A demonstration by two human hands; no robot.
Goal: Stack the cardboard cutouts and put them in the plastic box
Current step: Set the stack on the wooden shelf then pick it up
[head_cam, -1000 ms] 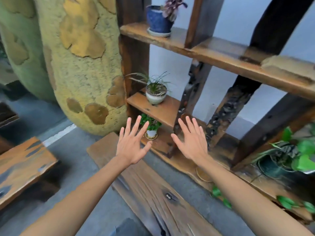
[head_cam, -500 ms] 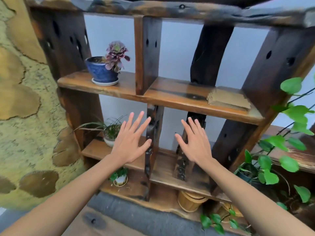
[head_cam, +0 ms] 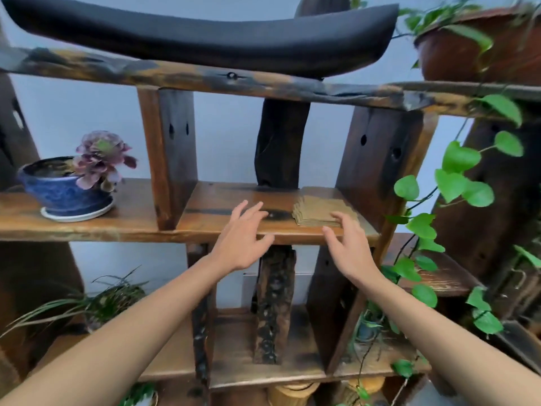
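Both hands up at the shelf: left hand spread and holding nothing, right hand loosely spread, fingertips at the small brown stack of cardboard cutouts. That stack sits on the dark wooden shelf board, with a blue glazed plant pot well off left.

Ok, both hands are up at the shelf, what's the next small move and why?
Probably reach the right hand forward and close it on the tan cardboard cutout stack: its open fingers hover at the stack's front edge, holding nothing, nearer than the left hand.
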